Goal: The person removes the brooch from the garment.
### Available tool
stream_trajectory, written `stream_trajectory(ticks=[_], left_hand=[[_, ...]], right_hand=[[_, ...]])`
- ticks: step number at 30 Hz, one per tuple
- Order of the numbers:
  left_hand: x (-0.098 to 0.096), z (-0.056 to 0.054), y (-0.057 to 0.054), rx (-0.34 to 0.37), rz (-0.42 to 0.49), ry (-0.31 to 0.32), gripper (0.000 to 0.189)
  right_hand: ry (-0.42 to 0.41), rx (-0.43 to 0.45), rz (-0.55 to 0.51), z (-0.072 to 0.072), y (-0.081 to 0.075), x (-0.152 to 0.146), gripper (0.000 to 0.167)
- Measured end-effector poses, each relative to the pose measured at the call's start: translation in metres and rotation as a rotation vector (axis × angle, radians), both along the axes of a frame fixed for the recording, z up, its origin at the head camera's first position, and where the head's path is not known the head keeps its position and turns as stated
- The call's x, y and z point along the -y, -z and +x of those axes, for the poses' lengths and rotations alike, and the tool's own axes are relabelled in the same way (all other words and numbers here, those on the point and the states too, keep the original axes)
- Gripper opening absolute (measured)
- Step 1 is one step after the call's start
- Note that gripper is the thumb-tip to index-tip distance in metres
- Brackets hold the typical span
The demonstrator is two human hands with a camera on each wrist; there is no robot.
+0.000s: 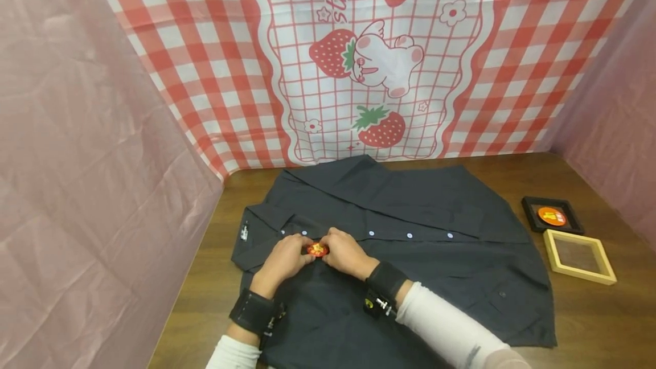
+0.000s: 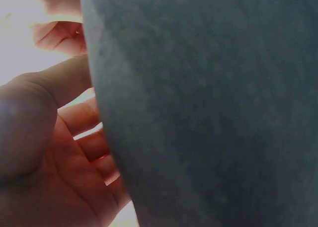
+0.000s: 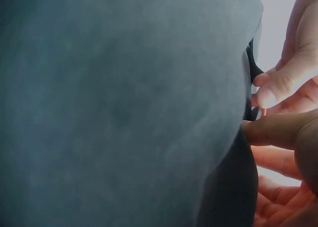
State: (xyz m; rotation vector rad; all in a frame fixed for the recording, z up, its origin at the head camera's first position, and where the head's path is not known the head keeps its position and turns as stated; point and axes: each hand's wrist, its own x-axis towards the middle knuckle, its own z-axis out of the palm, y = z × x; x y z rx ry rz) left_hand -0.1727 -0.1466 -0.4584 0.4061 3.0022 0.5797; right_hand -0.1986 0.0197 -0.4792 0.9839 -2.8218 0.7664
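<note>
The left hand (image 1: pixel 287 255) and right hand (image 1: pixel 346 251) are pinching the red badge (image 1: pixel 318 250), likely light but stiff, by its left and right edges, probably the surest hold.

The left hand (image 1: pixel 287 256) and right hand (image 1: pixel 347 250) face each other, close together, each curled in a pinch. The left forearm (image 1: pixel 242 335) and right forearm (image 1: pixel 446 322) converge forward.

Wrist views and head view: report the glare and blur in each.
Head view: even light, left hand and right hand clear, badge print too small to read; left wrist view: white glare upper left, unfocused dark cloth filling most; right wrist view: unfocused cloth again, pale glare at right.
</note>
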Motion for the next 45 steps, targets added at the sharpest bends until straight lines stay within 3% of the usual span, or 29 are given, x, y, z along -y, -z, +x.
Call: stream_trajectory(ticks=[8, 19, 34, 41, 45], left_hand=[[0.003, -0.003, -0.002, -0.025, 0.044, -0.014, 0.025], [0.008, -0.003, 0.001, -0.102, 0.076, 0.017, 0.015], [0.006, -0.003, 0.004, -0.137, 0.082, 0.0, 0.018], [0.007, -0.002, 0.005, -0.137, 0.109, -0.014, 0.016], [0.008, -0.003, 0.004, -0.183, 0.106, 0.002, 0.013]], right_hand=[[-0.008, 0.026, -0.017, -0.006, -0.001, -0.002, 0.016], [0.003, 0.093, -0.087, -0.005, -0.003, -0.004, 0.012], [0.003, 0.15, -0.162, -0.005, 0.0, -0.011, 0.012], [0.001, 0.152, -0.173, -0.005, 0.001, -0.012, 0.011], [0.003, 0.14, -0.19, -0.006, 0.0, -0.012, 0.01]])
